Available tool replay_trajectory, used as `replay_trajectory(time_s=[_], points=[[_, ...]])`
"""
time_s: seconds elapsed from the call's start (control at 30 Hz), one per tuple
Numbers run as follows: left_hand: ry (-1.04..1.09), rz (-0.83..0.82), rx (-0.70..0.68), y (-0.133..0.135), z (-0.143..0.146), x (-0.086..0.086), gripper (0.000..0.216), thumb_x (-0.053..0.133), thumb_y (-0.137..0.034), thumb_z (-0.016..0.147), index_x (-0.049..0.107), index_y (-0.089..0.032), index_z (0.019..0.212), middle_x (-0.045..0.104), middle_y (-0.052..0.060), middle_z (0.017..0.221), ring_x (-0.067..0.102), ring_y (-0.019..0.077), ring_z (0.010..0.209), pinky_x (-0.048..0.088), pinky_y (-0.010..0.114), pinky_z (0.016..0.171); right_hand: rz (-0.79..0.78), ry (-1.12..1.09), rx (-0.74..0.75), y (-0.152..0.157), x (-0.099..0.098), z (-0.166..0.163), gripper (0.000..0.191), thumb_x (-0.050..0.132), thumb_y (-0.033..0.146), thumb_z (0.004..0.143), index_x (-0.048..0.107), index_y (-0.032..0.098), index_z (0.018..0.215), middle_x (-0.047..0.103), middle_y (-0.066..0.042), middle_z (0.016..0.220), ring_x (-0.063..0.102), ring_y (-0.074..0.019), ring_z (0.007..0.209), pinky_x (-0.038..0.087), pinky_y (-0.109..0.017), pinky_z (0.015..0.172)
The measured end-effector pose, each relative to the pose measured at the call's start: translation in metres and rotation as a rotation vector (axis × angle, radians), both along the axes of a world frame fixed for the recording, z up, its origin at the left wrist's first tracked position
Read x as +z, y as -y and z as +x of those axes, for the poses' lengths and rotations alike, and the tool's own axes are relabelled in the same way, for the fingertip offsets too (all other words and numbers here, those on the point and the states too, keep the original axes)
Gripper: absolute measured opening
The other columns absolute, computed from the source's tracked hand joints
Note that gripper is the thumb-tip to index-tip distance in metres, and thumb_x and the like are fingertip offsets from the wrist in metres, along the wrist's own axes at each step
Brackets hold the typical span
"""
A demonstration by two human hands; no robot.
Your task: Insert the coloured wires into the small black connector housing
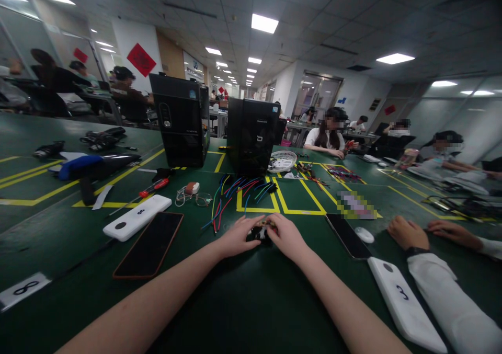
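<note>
black component (262, 232) seems pinched between left hand (237, 237) and right hand (285, 235), toward the bench's (235, 301) near edge; two-handed handling calls for steadiness next.

Place: open-plan office space, used as an electronics workroom.
Ceiling: panelled, with rectangular lights (265, 23) in receding rows.
Walls: glass partitions (19, 35), upper left; double doors (321, 92), upper right of centre.
Bench (82, 228): green top, marked out in yellow tape (304, 212).
Equipment: black computer towers (178, 124), centre; coloured wires (227, 183) and a screwdriver (153, 189) before them.
Occupants: several people (317, 137) seated in the background.
</note>
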State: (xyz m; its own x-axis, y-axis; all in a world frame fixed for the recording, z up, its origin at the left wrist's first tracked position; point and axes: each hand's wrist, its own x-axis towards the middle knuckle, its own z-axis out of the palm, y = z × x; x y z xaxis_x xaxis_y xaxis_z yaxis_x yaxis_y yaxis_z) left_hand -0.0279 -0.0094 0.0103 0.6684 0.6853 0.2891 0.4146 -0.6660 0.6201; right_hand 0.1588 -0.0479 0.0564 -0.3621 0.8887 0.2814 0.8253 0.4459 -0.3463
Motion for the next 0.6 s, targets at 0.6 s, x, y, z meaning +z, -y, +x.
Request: replay_trajectory(time_s=[0.6], points=[[0.043, 0.002, 0.162, -0.004, 0.0, -0.008, 0.078, 0.067, -0.038, 0.073, 0.029, -0.02, 0.139, 0.045, 0.012, 0.134, 0.04, 0.0272, 0.124, 0.031, 0.042, 0.104, -0.174, 0.293, -0.123, -0.001, -0.004, 0.001, 0.029, 0.05, 0.038, 0.084, 0.056, 0.02, 0.106, 0.067, -0.008, 0.092, 0.063, -0.0205, 0.084, 0.041, -0.027, 0.068]])
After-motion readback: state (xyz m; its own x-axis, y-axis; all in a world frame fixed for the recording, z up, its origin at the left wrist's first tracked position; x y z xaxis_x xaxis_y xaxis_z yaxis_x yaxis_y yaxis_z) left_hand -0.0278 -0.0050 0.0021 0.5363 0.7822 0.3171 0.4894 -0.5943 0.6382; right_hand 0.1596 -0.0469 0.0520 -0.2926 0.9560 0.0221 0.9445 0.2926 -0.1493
